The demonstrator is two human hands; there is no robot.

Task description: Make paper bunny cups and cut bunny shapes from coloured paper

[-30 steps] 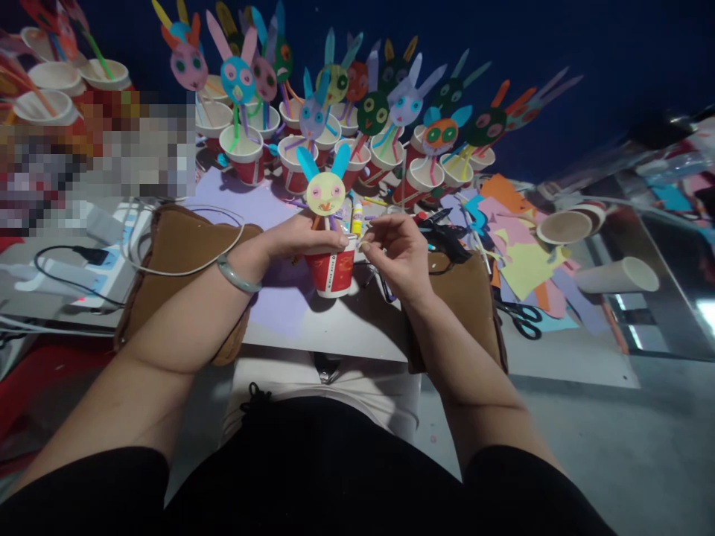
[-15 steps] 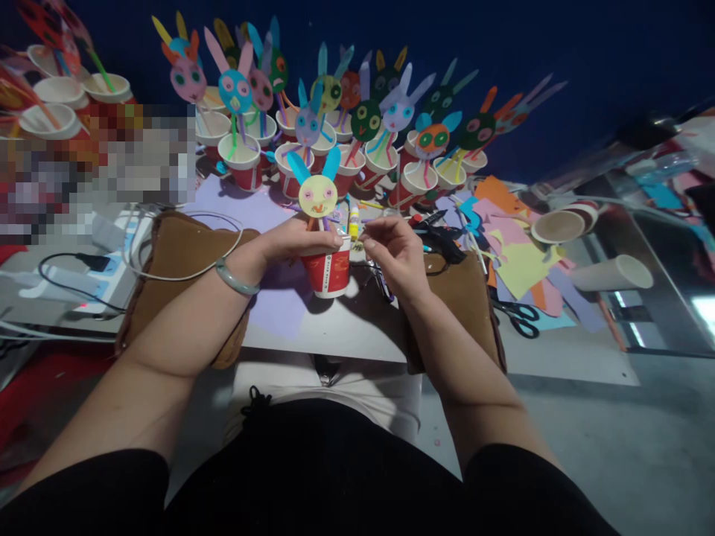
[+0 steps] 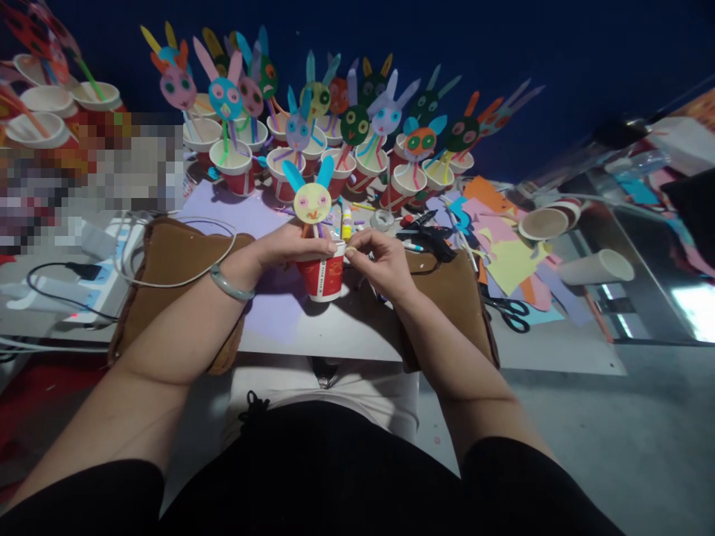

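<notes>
My left hand (image 3: 284, 244) grips a red and white paper cup (image 3: 322, 279) near its rim, the thumb lying across the top. Above the cup rises a pale yellow paper rabbit face (image 3: 313, 203) with blue ears and pink eyes, on coloured stems. At the cup's right side my right hand (image 3: 380, 259) is closed in a pinch, fingertips close to the rim. What lies between those fingertips is too small to make out. Behind the cup stands a yellow glue stick (image 3: 346, 223).
Several finished cups with paper animal faces (image 3: 354, 125) line the back. Brown cushions (image 3: 179, 275) lie under both forearms. On the right are black scissors (image 3: 511, 311), paper scraps (image 3: 511, 264) and a loose cup (image 3: 597, 266). A power strip (image 3: 103, 268) is on the left.
My right hand has come in to the cup's right rim, its fingers drawing together. My left hand keeps its hold on the cup. The whole view has shifted slightly.
</notes>
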